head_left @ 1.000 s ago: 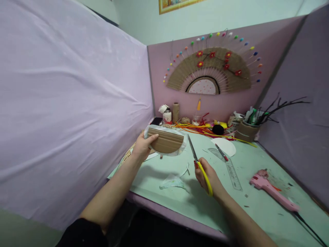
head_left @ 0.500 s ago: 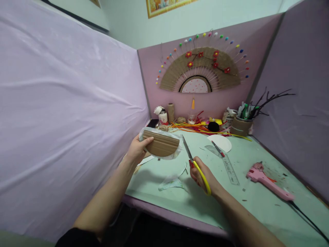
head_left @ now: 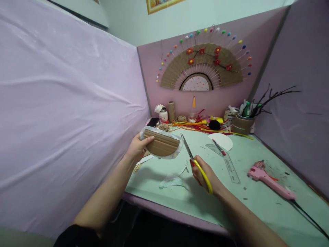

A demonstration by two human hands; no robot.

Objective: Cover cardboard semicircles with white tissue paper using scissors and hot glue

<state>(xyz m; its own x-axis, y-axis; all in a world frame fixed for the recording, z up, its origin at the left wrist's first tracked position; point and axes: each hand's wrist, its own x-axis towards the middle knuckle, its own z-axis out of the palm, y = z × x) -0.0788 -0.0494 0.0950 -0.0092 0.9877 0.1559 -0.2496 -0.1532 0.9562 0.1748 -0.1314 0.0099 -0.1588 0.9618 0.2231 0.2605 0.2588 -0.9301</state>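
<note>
My left hand (head_left: 137, 147) grips the left end of a half-round cardboard piece (head_left: 161, 144), thumb on its brown ribbed face. A border of pale fabric or paper (head_left: 176, 153) sticks out all around the cardboard. In my right hand (head_left: 205, 171) is a pair of scissors (head_left: 191, 156) with yellow and red handles. Their blades point up and away, close to the piece's right end, and look nearly closed. Below, a cut-off pale scrap (head_left: 173, 181) lies on the table between my hands.
On the green table (head_left: 205, 209) lie a pink glue gun (head_left: 272, 183) with a cord, a clear ruler (head_left: 232, 168), a pen (head_left: 219, 147) and a white half-round piece (head_left: 223, 140). Behind are pipe cleaners (head_left: 190, 126), jars and a holder with twigs (head_left: 243, 124). A decorated fan (head_left: 205, 65) hangs behind.
The view has shifted slightly. Both hands keep their holds, and the scissors and cardboard piece stay almost in the same place.
</note>
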